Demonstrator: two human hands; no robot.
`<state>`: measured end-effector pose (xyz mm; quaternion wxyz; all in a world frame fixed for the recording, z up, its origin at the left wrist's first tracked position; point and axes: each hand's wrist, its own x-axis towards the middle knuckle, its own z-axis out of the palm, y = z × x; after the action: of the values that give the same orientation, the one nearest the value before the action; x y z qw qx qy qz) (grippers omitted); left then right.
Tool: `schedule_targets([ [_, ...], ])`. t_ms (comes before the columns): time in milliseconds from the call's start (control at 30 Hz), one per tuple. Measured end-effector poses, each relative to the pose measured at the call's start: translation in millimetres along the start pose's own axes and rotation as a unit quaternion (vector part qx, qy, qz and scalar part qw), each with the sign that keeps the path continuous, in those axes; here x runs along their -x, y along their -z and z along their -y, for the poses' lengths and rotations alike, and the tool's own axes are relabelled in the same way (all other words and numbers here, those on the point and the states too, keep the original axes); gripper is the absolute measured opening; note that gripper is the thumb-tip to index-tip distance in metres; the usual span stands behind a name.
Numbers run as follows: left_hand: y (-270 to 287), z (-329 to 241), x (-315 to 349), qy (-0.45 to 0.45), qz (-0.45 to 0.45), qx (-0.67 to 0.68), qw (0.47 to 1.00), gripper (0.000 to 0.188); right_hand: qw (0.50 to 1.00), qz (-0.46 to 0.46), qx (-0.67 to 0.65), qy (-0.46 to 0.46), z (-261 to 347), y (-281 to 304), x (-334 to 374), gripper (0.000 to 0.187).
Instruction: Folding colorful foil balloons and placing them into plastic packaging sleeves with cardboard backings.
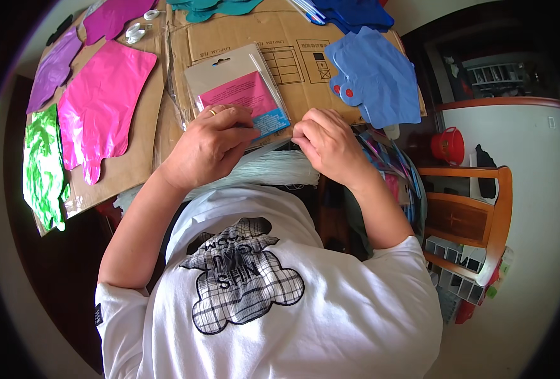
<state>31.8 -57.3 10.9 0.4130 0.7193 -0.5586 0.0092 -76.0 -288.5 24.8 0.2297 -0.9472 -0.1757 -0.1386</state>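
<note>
A flat clear plastic package (226, 69) with a hang hole lies on the cardboard in front of me, a pink and blue printed card (236, 95) showing through it. My left hand (213, 142) is closed at the package's near-left part, fingers curled with the thumb against them. Beyond the near-right corner, my right hand (332, 146) is closed in a pinch. A thin translucent strip shows between the hands, but what either pinch holds is too small to make out. Below them, a bundle of pale strands (261, 169) lies across my lap.
Flat foil balloons in pink (106, 101), purple (54, 69) and green (43, 164) lie left on the cardboard (144, 136); a blue one (378, 79) lies right. Small white rolls (134, 33) sit at the far left. A wooden chair (463, 218) stands right.
</note>
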Motion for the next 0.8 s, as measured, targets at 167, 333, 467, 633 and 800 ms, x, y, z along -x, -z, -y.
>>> schedule_targets([
  [167,1.3,-0.5,-0.7,-0.004,-0.002,-0.006,1.0,0.019,0.999,-0.021,-0.008,-0.026,4.9,-1.7,5.4,0.019],
  [333,-3.1,4.3,2.8,0.0,-0.013,0.001,1.0,0.022,0.999,-0.039,0.032,0.019,0.3,-2.6,2.5,0.021],
  [467,-1.9,3.2,2.0,0.0,-0.006,0.003,1.0,0.022,0.994,-0.049,0.075,0.065,-4.2,-6.2,2.8,0.02],
  [633,-1.5,0.9,-0.1,-0.008,0.003,0.001,1.0,0.023,0.994,-0.03,0.082,0.066,-4.3,-6.5,1.8,0.015],
  [800,-0.5,0.6,1.1,0.006,0.013,0.012,1.0,0.025,0.996,-0.009,0.07,0.054,-1.6,-2.5,-2.7,0.01],
])
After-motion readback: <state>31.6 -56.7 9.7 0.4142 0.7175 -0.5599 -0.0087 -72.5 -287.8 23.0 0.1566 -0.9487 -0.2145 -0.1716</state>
